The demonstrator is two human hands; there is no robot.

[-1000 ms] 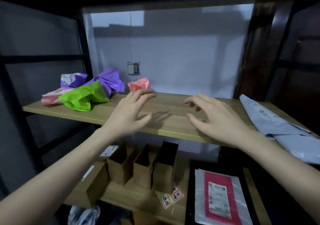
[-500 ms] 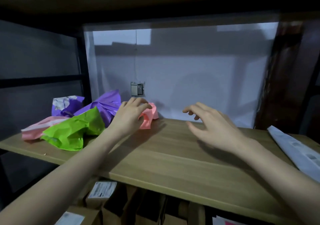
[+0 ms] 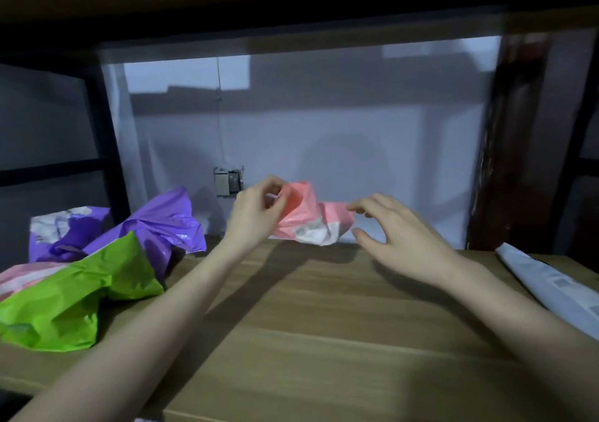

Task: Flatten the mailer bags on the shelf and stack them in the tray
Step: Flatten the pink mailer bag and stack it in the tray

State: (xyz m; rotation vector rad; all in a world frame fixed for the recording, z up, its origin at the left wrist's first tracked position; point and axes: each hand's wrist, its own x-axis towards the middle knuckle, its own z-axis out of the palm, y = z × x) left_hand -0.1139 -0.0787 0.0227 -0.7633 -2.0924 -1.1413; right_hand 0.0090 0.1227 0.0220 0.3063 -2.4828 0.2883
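Observation:
A crumpled pink mailer bag (image 3: pixel 311 220) hangs just above the back of the wooden shelf (image 3: pixel 324 318). My left hand (image 3: pixel 256 217) pinches its upper left corner. At the bag's right end, my right hand (image 3: pixel 398 240) has its fingers spread, and its fingertips are close to or touching the bag. On the shelf's left lies a pile of crumpled bags: a green one (image 3: pixel 74 298) in front, a purple one (image 3: pixel 162 227) behind it, a purple-and-white one (image 3: pixel 64 230) and a pink one (image 3: pixel 26 275) at the far left. The tray is out of view.
A flat grey mailer bag (image 3: pixel 551 288) lies along the shelf's right edge. A white wall with a small socket (image 3: pixel 228 181) closes the back. Dark frame posts stand at left and right, and another shelf board hangs close overhead.
My left hand has lifted the pink bag off the shelf and carried it right. My right hand has come in to the bag's right end. The view has tilted up, hiding the lower shelf.

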